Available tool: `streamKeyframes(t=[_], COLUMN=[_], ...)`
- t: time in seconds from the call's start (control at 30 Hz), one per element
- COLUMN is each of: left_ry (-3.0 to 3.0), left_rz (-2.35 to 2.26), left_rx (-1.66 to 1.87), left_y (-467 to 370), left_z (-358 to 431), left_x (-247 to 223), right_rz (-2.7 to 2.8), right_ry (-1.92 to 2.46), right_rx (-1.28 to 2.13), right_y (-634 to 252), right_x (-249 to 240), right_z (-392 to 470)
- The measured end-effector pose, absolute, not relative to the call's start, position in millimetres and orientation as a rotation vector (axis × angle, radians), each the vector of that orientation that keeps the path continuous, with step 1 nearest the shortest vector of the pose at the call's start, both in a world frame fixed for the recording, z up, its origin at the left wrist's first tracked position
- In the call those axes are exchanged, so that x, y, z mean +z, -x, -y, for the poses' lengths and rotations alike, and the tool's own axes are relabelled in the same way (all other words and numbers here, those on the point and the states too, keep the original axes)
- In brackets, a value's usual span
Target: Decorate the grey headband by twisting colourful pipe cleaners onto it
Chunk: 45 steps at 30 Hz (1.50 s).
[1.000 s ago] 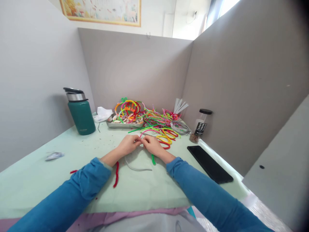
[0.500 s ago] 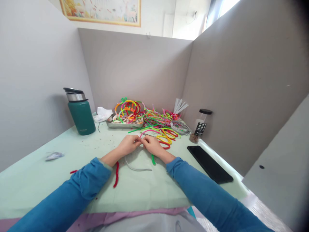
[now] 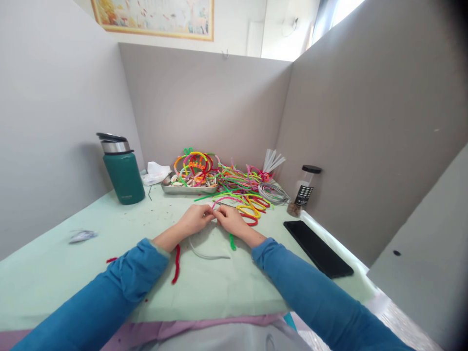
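Note:
My left hand (image 3: 196, 219) and my right hand (image 3: 231, 219) meet fingertip to fingertip over the middle of the table, both pinched closed. A pink pipe cleaner (image 3: 224, 199) curves up from between the fingertips; which hand grips it, or whether both do, is too small to tell. Below my hands a thin grey wire (image 3: 210, 257) lies curved on the cloth. A red pipe cleaner piece (image 3: 176, 264) lies beside my left wrist, and a green piece (image 3: 232, 242) shows under my right hand. Yellow and red loops (image 3: 250, 208) lie just beyond my right hand.
Behind my hands are a metal tray (image 3: 190, 190) of small pieces and a heap of coloured pipe cleaners (image 3: 239, 179). A coil of grey wire (image 3: 273, 193), a clear jar (image 3: 303, 191) and a black phone (image 3: 317, 247) are on the right. A green bottle (image 3: 124, 176) stands back left.

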<state>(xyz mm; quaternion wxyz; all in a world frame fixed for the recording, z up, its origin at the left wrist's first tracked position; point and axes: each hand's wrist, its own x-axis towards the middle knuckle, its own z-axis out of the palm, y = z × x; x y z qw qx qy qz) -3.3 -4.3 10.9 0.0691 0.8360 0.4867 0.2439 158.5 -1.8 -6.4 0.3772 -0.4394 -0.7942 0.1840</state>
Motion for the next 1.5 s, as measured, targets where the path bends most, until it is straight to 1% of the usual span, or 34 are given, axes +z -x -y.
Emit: streamKeyframes(t=[1.5], left_ry=[-2.547], left_rz=[-1.46], left_rx=[0.707], left_y=[4.8], left_z=[1.0], left_x=[6.1], right_rz=[2.092], right_ry=[1.08], right_rx=[0.475], right_y=[-160.6], right_x=[-9.1], right_z=[-0.5])
